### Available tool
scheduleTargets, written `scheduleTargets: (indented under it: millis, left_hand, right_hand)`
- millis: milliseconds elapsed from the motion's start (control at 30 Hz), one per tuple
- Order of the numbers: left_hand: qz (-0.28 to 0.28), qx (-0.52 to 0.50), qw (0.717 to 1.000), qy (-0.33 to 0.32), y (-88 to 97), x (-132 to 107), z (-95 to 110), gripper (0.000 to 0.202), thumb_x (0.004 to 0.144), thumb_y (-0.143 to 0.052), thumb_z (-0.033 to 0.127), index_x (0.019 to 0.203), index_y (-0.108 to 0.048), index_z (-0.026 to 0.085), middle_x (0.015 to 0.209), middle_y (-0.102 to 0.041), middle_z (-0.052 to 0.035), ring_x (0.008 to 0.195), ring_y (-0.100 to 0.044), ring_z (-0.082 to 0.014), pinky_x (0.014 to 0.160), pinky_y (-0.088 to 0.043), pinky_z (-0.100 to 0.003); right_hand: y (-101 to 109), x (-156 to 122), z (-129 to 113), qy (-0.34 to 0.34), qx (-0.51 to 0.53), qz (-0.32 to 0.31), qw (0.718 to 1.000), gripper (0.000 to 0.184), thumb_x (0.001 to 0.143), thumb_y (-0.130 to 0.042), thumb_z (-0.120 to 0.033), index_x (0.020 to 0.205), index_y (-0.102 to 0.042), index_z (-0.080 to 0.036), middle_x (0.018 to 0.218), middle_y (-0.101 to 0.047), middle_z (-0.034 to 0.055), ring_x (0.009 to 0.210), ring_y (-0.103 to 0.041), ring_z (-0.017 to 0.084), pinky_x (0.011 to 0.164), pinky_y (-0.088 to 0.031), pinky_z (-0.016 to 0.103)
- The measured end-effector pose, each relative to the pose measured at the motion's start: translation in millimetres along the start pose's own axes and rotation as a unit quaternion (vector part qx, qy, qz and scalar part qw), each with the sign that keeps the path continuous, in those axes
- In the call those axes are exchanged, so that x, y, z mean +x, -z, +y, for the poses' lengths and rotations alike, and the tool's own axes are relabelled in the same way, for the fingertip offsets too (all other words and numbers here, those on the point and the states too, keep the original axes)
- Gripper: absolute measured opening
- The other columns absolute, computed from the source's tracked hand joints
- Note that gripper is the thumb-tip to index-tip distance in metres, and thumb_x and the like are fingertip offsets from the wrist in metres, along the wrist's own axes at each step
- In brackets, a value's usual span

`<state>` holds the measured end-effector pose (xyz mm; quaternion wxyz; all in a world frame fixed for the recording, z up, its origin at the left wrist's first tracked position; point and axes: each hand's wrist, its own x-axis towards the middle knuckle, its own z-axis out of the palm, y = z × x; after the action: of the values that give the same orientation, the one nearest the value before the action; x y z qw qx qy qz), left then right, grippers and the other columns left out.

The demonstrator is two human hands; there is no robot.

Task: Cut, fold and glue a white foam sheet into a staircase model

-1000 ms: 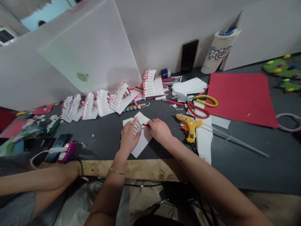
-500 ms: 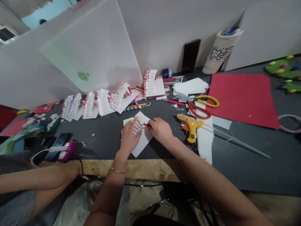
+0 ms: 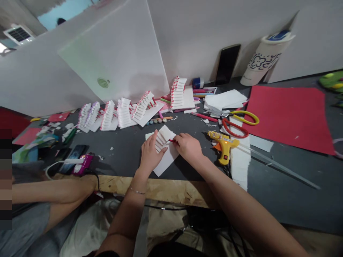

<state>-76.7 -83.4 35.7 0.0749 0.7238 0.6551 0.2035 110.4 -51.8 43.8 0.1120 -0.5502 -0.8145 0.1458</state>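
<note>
White stepped paper model (image 3: 168, 161) — flat base, folded pleats, red stick (image 3: 173, 140) inserted.

Seemingly a craft workshop: glue gun (image 3: 223, 144), scissors (image 3: 237, 123).

Soft, even indoor light, medium bright. Faint shadows under left hand (image 3: 150, 155) and right hand (image 3: 189, 148) on dark surface (image 3: 125, 146). Fisheye bending grows away from the hands; edges soft, pixelated colour strip (image 3: 5, 178) far left of them.
</note>
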Motion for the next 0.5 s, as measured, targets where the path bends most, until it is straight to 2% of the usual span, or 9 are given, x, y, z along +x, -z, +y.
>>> scheduleTargets:
  millis: [133, 267, 367, 500]
  left_hand:
    - [0.008, -0.020, 0.999, 0.028, 11.8, -5, -12, 0.079, 0.088, -0.061, 0.047, 0.154, -0.027, 0.022, 0.150, -0.047, -0.0171, 0.138, -0.044, -0.0331, 0.112, -0.035, -0.051]
    - [0.005, -0.019, 0.999, 0.050, 23.2, -14, -19, 0.075, 0.089, -0.060, 0.045, 0.153, -0.029, 0.019, 0.150, -0.047, -0.0180, 0.137, -0.046, -0.0328, 0.112, -0.036, -0.050]
    - [-0.016, 0.006, 0.998, 0.055, 22.2, -17, -13, 0.080, 0.084, -0.068, 0.040, 0.151, -0.031, 0.018, 0.148, -0.048, -0.0187, 0.138, -0.045, -0.0332, 0.112, -0.036, -0.050]
    - [-0.049, 0.027, 0.997, 0.059, 11.9, -16, 1, 0.085, 0.080, -0.073, 0.036, 0.151, -0.031, 0.020, 0.148, -0.049, -0.0174, 0.139, -0.044, -0.0324, 0.113, -0.033, -0.049]
  right_hand:
    - [-1, -3, 1, -0.001, -0.006, 0.008, 1.000, 0.026, 0.099, -0.045, -0.026, 0.105, -0.070, -0.021, 0.102, -0.069, 0.0085, 0.098, -0.060, 0.021, 0.063, -0.037, 0.028]
    - [-1, -4, 0, -0.002, -0.009, 0.013, 1.000, 0.025, 0.098, -0.047, -0.027, 0.104, -0.070, -0.020, 0.102, -0.069, 0.0075, 0.099, -0.061, 0.021, 0.063, -0.036, 0.029]
    - [0, -5, -1, -0.001, -0.013, 0.013, 1.000, 0.024, 0.097, -0.049, -0.026, 0.103, -0.071, -0.019, 0.101, -0.069, 0.0078, 0.098, -0.061, 0.021, 0.063, -0.036, 0.029]
    - [1, -6, -1, 0.001, -0.019, 0.014, 1.000, 0.024, 0.098, -0.048, -0.026, 0.103, -0.070, -0.020, 0.103, -0.068, 0.0083, 0.099, -0.060, 0.021, 0.063, -0.036, 0.029]
